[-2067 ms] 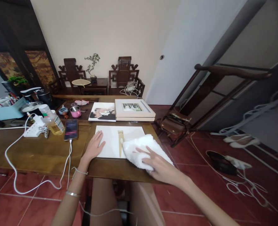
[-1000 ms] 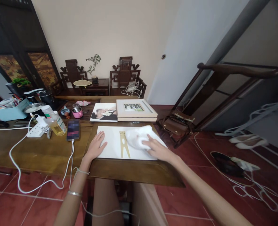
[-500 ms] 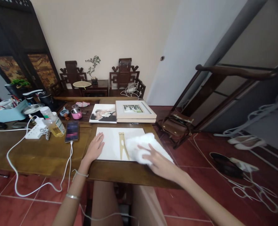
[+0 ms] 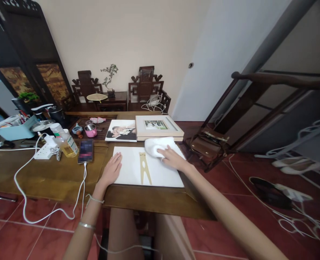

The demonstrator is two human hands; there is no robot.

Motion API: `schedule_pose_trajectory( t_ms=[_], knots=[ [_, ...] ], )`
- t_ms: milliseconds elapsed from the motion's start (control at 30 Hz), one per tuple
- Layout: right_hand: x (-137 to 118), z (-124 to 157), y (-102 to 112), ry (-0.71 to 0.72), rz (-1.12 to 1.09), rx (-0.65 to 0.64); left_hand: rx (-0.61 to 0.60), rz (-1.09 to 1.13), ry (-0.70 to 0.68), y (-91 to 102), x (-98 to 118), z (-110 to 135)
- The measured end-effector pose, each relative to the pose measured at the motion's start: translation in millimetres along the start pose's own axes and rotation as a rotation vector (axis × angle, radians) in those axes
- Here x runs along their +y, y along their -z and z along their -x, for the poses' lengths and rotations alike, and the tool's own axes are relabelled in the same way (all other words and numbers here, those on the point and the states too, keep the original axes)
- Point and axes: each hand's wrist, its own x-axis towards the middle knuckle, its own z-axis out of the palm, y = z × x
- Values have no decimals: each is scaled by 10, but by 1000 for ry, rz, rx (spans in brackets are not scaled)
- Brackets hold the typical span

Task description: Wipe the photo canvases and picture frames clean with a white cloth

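Note:
A white rectangular board (image 4: 132, 169) lies face down on the wooden table (image 4: 54, 177), with a tan wooden stand piece (image 4: 144, 168) on its back. My left hand (image 4: 111, 169) lies flat and open on the board's left edge. My right hand (image 4: 172, 159) presses a white cloth (image 4: 156, 146) against the board's far right corner, with its fingers laid on the cloth.
Behind the board lie a photo print (image 4: 122, 130) and stacked framed pictures (image 4: 158, 126). To the left are a phone (image 4: 86, 151) on a white cable, a bottle (image 4: 64, 141), a power strip (image 4: 44, 151) and a pink cup (image 4: 90, 130). Shoes and cables lie on the red floor at right.
My right hand slid the cloth from the board's near right corner away to its far right corner. My left hand stayed flat on the left edge.

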Motion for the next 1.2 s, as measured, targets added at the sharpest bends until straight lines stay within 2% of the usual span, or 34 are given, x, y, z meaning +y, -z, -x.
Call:
schedule_pose_trajectory(
  t_ms=[67, 133, 233, 333, 433, 533, 667, 767, 867, 967, 1100, 1200],
  knots=[
    [-9, -51, -40, -7, 8, 31, -1, 1, 6, 5, 13, 2],
    [-96, 64, -64, 1, 7, 45, 1, 5, 13, 4, 24, 4],
    [-333, 482, -30, 46, -17, 29, 18, 13, 22, -6, 29, 4],
    [-556, 973, 85, 86, -82, -58, 21, 12, 18, -15, 26, 2],
    [-592, 1247, 171, 59, -162, -166, 7, 6, 10, -17, 20, -3],
    [-436, 1137, 125, -53, -200, -180, -12, -4, 9, -14, 11, -8],
    [-245, 513, -27, -155, -173, -70, -10, -1, 4, -4, -2, -9],
    [-267, 26, -86, -160, -155, 48, 1, 7, 5, 7, -2, -7],
    [-412, -178, -116, -161, -143, 103, 5, 6, 9, 13, 3, -7],
    [-637, -6, -151, -72, -143, 120, -2, 0, 8, 6, 6, -9],
    [-984, 583, -135, 96, -178, 64, -6, -6, 8, -15, 6, -11],
    [-1140, 948, -63, 176, -222, -18, 4, -7, -3, -27, 8, -10]
  ],
)
